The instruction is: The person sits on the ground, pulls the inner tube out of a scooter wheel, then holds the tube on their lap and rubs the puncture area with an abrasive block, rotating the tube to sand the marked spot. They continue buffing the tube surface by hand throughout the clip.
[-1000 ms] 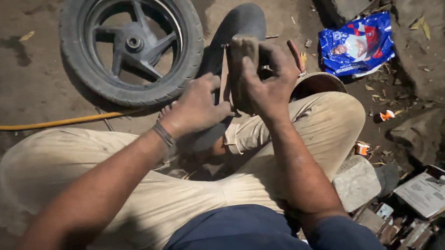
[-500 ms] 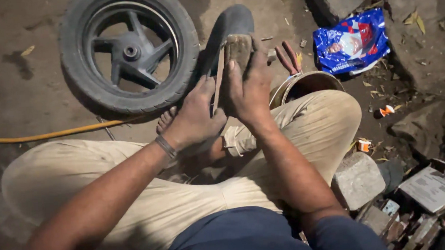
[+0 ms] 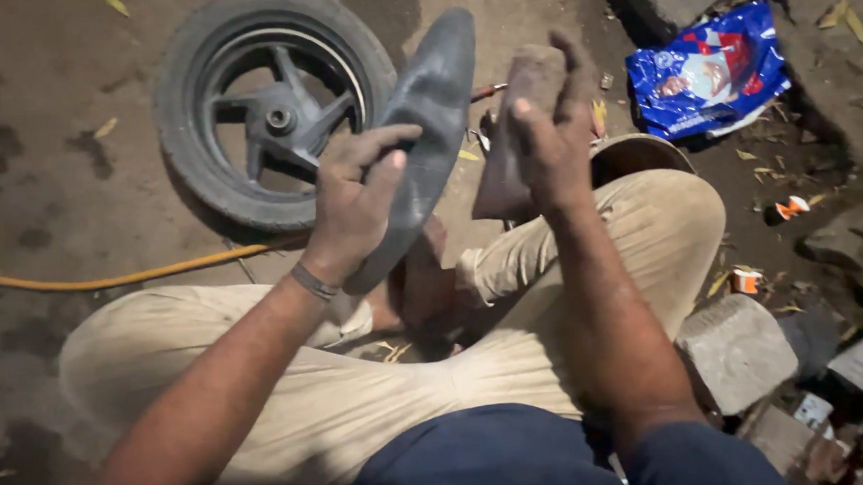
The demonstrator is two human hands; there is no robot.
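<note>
Sitting cross-legged on the ground, the person grips a folded black inner tube (image 3: 425, 146) in the left hand (image 3: 357, 202), fingers closed around its edge, above the lap. The right hand (image 3: 543, 136) clamps a brownish abrasive block (image 3: 514, 142) just beside the tube, apparently apart from it. A small wheel (image 3: 275, 109) and yellow hose (image 3: 113, 279) lie beyond. Judged best practice: keep the rubber taut and rub evenly.

the wheel (image 3: 276, 113) lies on the ground left of the inner tube (image 3: 426, 126); the hose (image 3: 113, 279) runs below it, the plastic bag (image 3: 710, 70) far right, and possibly a stone block (image 3: 737, 350) beside the right knee.
</note>
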